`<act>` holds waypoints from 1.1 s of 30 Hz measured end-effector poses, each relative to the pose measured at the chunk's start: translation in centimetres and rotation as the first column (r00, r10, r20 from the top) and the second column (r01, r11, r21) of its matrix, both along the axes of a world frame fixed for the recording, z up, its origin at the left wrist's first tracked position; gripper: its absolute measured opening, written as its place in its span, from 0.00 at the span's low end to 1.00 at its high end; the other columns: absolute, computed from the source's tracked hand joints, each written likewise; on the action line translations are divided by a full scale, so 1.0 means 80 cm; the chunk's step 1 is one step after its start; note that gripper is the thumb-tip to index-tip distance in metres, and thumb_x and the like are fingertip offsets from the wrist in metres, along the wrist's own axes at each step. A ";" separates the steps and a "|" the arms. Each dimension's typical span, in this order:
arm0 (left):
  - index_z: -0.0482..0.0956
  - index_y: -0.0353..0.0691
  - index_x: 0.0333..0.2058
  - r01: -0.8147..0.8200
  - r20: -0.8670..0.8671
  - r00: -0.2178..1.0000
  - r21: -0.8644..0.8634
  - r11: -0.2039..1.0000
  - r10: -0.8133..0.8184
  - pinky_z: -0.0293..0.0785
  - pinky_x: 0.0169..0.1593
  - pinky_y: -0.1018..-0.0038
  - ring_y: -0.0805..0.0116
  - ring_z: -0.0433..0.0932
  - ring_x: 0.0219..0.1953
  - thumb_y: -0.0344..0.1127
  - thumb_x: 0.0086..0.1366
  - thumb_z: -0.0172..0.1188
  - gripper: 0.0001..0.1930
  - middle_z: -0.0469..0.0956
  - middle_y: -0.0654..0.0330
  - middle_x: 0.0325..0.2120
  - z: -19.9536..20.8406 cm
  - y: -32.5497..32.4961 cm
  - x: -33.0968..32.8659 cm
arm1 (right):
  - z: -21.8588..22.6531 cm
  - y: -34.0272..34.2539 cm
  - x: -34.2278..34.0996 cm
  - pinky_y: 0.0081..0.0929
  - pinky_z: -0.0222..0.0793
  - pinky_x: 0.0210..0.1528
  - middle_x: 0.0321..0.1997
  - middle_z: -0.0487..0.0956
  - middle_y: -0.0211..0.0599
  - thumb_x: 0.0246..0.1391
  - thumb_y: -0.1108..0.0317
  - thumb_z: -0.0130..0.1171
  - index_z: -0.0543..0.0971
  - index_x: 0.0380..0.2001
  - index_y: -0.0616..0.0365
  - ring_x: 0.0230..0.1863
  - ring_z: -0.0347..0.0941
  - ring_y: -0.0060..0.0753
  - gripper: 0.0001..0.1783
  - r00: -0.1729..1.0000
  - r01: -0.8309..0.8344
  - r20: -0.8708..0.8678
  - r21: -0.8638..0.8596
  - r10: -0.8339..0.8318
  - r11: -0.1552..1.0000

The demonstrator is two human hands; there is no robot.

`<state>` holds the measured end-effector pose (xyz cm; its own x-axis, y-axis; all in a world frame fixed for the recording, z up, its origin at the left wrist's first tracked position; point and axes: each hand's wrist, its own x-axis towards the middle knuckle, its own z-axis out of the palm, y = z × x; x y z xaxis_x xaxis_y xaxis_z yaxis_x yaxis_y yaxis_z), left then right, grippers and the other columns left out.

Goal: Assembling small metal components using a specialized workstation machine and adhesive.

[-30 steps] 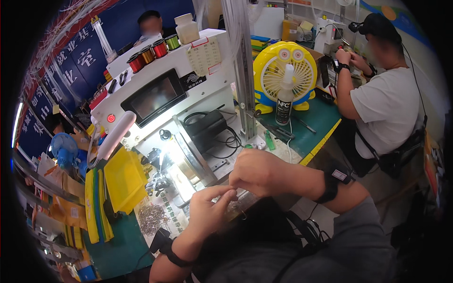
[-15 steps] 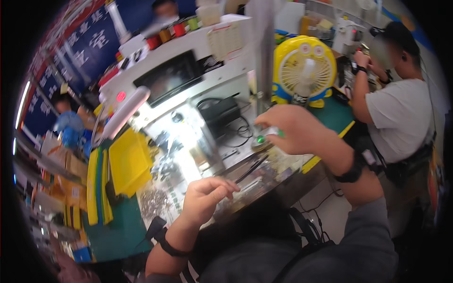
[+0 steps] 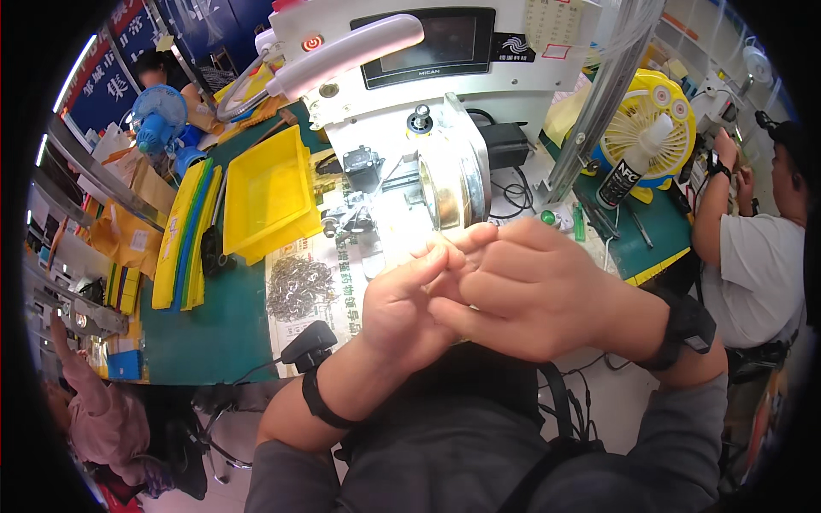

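My left hand [image 3: 404,312] and my right hand [image 3: 539,291] meet in front of a brightly lit machine. Their fingers are curled and pinched together, tips touching, and whatever they hold is hidden or too small to make out. Just beyond them are the machine's round metal wheel [image 3: 443,192] and a small metal clamp-like mechanism [image 3: 351,214]. A heap of small silvery metal pieces [image 3: 299,286] lies on printed paper to the left of my left hand.
At left are a yellow tray [image 3: 269,201] and yellow, green and blue strips [image 3: 184,248]. A lamp [image 3: 351,56] hangs over the machine below its screen [image 3: 428,47]. On the right stand a bottle [image 3: 624,179], a yellow fan [image 3: 650,128] and a seated co-worker [image 3: 761,222].
My right hand has come back from the green-topped item at the right and joined my left hand, which has risen a little. The view has shifted, bringing the machine toward the middle.
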<state>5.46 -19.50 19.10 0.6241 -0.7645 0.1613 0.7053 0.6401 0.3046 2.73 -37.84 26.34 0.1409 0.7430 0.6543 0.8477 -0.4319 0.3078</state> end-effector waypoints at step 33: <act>0.79 0.33 0.29 -0.994 0.984 -0.009 -0.028 0.107 0.177 0.74 0.39 0.72 0.62 0.80 0.32 0.22 0.58 0.64 0.02 0.80 0.53 0.28 0.006 0.056 0.003 | 0.079 -0.070 0.033 0.40 0.70 0.41 0.32 0.77 0.35 0.46 0.72 0.66 0.83 0.43 0.54 0.38 0.76 0.43 0.17 0.870 0.262 -0.472 0.196 -0.143 0.945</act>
<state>5.74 -15.02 19.59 0.7364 -0.1290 0.6641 -0.6761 -0.1042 0.7294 5.37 -43.48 32.65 0.5904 0.4899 0.6414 0.7531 -0.6201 -0.2196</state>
